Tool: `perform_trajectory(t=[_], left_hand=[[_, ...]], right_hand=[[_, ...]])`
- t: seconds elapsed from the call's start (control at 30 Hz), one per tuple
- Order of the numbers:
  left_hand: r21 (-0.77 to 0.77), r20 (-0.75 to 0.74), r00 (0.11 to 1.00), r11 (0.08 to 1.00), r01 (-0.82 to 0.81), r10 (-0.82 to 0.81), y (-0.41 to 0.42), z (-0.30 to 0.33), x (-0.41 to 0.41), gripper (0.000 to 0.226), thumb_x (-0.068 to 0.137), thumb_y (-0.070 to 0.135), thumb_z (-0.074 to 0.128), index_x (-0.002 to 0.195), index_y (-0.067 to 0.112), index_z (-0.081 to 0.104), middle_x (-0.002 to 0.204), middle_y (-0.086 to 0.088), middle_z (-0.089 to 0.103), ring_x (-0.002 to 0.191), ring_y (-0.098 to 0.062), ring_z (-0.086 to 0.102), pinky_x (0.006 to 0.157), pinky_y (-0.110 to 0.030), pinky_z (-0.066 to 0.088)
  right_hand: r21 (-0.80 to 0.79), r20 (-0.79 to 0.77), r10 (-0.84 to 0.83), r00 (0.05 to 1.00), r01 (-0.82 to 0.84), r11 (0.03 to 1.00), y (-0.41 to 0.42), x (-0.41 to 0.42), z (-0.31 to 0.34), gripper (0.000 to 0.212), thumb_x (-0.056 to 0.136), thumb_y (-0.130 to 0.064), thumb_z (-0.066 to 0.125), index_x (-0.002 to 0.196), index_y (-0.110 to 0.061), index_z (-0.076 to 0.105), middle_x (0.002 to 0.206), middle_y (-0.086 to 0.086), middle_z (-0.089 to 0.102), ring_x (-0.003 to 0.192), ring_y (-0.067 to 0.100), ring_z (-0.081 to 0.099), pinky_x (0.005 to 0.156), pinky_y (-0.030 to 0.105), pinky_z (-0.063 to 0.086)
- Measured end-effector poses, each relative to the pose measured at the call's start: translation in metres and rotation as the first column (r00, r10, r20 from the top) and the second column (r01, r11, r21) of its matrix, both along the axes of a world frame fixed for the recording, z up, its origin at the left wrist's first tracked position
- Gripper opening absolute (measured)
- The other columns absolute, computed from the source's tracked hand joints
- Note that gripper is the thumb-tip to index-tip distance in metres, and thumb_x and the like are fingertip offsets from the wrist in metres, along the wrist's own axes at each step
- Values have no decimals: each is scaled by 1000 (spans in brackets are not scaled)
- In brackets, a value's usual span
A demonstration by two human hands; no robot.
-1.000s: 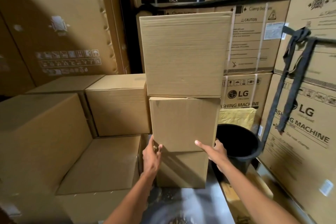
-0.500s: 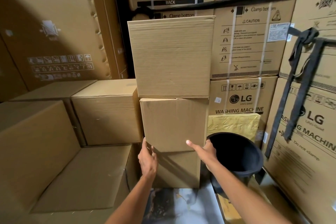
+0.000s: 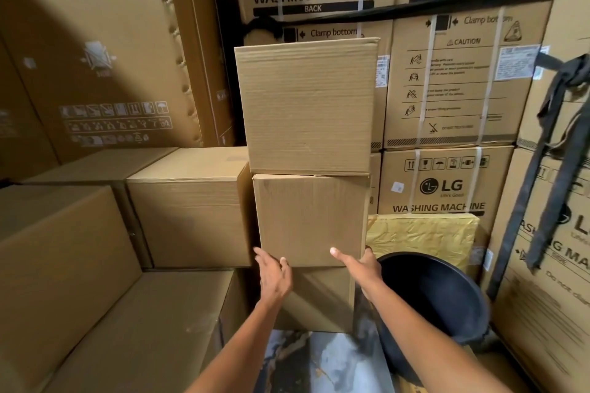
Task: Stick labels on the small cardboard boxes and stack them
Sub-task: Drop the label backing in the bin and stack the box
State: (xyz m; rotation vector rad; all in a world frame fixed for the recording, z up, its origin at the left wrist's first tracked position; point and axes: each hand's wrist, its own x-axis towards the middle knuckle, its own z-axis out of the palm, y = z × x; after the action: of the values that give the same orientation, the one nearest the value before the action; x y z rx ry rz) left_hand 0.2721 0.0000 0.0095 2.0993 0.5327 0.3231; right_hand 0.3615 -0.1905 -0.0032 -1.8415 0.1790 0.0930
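Three plain cardboard boxes are stacked in the middle: a top box [image 3: 306, 105], a middle box [image 3: 311, 220] and a bottom box [image 3: 319, 300], which stands on the floor. No label shows on their front faces. My left hand [image 3: 274, 277] lies with straight fingers against the lower left corner of the middle box. My right hand [image 3: 357, 266] is at its lower right corner, thumb stretched across the front face and fingers along the right side. The top box juts out a little wider than the one below it.
Larger plain cartons [image 3: 188, 207] crowd the left side. Tall washing machine cartons [image 3: 447, 80] fill the back and right, with a black strap [image 3: 549, 150] hanging down. A black bucket [image 3: 431, 300] and a yellow wrapped parcel [image 3: 421, 233] sit right of the stack. Marbled floor [image 3: 319, 364] shows below.
Both hands stay at the middle box's lower corners. My view has tilted up and to the right, so the stack sits further left in the frame.
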Motion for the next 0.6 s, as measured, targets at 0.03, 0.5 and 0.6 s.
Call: perform_trajectory(t=[0.03, 0.5, 0.6], left_hand=[[27, -47, 999, 999, 21, -20, 0, -4, 2, 83, 107, 23, 41, 153, -8, -20, 163, -36, 0, 152, -47, 16, 122, -42, 18], [202, -187, 970, 960, 193, -155, 18, -11, -12, 70, 99, 20, 52, 159, 1, 20, 152, -28, 40, 143, -41, 37, 118, -41, 29], [203, -47, 992, 971, 127, -120, 15, -1, -36, 53, 97, 27, 57, 146, 9, 46, 141, -19, 50, 134, -36, 47, 113, -42, 37]], right_hand=[[9, 3, 4, 1000, -4, 1000, 2, 4, -1, 120, 73, -58, 85, 160, -5, 22, 161, 17, 36, 148, 34, 36, 119, 41, 35], [-22, -34, -69, 997, 68, 997, 23, 1, -10, 100, 76, -62, 80, 146, -1, 43, 148, 19, 51, 136, 38, 49, 111, 44, 43], [18, -98, -111, 989, 113, 993, 35, -22, -25, 97, 77, -65, 75, 142, 1, 48, 143, 19, 54, 132, 36, 52, 109, 41, 42]])
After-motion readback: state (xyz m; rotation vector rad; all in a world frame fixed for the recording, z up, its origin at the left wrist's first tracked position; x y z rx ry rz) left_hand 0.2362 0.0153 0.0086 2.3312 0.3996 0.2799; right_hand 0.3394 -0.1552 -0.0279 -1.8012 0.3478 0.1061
